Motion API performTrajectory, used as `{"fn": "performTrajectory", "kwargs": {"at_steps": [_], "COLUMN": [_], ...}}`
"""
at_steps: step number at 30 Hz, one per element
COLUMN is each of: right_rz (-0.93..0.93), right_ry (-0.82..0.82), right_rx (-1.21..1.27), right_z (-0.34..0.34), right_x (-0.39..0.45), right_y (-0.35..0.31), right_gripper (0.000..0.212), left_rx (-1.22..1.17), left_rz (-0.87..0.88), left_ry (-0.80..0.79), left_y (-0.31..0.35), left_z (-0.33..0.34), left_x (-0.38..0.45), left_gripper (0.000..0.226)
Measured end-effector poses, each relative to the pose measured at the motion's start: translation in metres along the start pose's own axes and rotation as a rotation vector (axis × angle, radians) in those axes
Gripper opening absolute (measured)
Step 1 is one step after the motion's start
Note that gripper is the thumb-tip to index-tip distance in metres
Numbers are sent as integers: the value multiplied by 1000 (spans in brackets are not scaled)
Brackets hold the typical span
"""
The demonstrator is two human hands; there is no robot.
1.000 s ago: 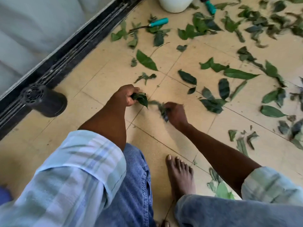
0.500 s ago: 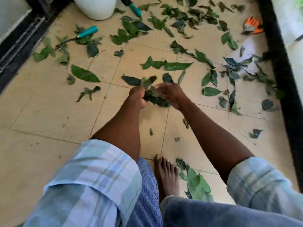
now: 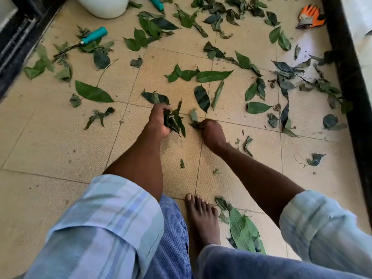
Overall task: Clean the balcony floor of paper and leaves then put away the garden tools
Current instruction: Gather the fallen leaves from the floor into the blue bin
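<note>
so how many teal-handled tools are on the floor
2. One teal-handled tool lies among leaves at upper left, near the white pot. A second teal handle is at the top edge, partly cut off. Leaves could hide others.

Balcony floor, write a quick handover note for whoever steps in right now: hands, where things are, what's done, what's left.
Left hand: grips a bunch of leaves.
Right hand: low at the floor, pinching a small leaf.
Things: leaves lie all over the tiles, thickest toward the far side and the right edge; a few by the bare foot. One teal-handled tool lies far left among leaves, a second teal handle beside the white pot. Orange glove in the far right corner.
Done: one handful gathered.
Left: most leaves, both tools and the glove. No paper in view.
</note>
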State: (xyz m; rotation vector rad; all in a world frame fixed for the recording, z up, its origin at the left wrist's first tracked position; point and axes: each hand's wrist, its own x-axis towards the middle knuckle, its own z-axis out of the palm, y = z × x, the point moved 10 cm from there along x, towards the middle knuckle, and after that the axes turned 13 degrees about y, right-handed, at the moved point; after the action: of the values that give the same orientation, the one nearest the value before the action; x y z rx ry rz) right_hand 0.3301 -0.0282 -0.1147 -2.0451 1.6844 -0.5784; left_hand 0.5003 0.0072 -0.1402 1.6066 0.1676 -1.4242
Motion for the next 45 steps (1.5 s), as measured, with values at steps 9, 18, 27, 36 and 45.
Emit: {"fn": "performTrajectory", "kwargs": {"at_steps": [9, 18, 27, 36, 45], "right_rz": [424, 331, -381, -380, -713], "right_ry": [116, -325, -208, -417, -333], "right_rx": [509, 690, -148, 176, -78], "right_z": [-4, 15, 36, 35, 54], "right_x": [30, 29, -29, -35, -112], "right_y": [-22, -43, -23, -66, -72], "right_gripper": [11, 15, 29, 6, 24], "left_rx": [39, 77, -91, 20, 107], "left_rz": [-63, 49, 78, 103, 97], "left_ry": [-146, 81, 236, 278, 297], "left_y": [-18, -4, 5, 23, 34], "left_z": [46, 17, -20, -60, -80], "left_x": [2, 29, 45, 43, 36], "left_gripper": [49, 18, 29, 23, 27]}}
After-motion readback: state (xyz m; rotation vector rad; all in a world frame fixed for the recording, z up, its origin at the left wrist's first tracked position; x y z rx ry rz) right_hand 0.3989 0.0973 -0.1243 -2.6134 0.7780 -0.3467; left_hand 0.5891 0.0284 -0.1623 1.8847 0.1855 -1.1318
